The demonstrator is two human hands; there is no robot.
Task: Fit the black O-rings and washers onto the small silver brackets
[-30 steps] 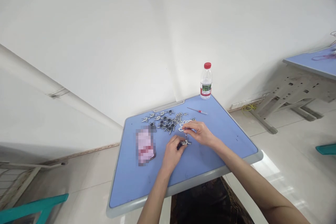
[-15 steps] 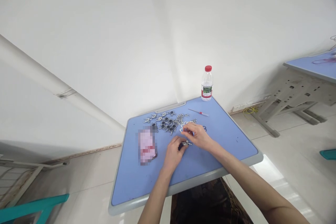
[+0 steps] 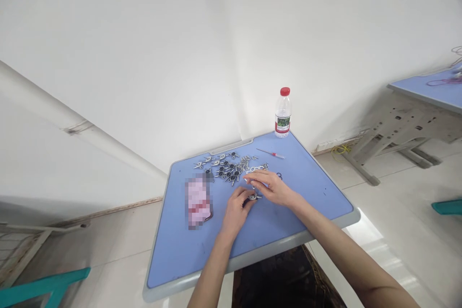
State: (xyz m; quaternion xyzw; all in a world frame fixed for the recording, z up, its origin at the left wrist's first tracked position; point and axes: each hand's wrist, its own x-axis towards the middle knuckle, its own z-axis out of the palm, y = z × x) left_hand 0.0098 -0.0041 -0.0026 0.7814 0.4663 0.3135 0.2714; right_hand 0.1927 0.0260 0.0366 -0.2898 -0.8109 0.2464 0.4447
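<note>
Left hand [image 3: 236, 209] curled almost shut around a dark piece [image 3: 247, 201], held just above the blue desk [image 3: 180, 255]. Small silver fitting [image 3: 253, 196] sticking out past the left fingers, right at the meeting point of both hands. Right hand [image 3: 272, 188] partly closed, palm down, fingertips [image 3: 255, 186] reaching toward the small silver fitting; actual grip too small to tell. Just beyond the hands, heap of silver metal parts with black centres [image 3: 227, 169] on the desk, plus linked silver rings [image 3: 257, 168] at the heap's right edge, near the right fingers. Left of the hands, blurred pink-and-red item [image 3: 198, 202], too pixelated to identify. Thin screwdriver with red handle [image 3: 274, 154] lying near the far edge. Water bottle with red cap [image 3: 283, 113] upright at the far corner. Off to the right, 2nd blue desk [image 3: 429, 85] with purple cord [image 3: 440, 83] on top; yellow cable [image 3: 341, 150] on the tiled floor [image 3: 397, 216]. Teal chair frame [image 3: 43, 286] at lower left.
</note>
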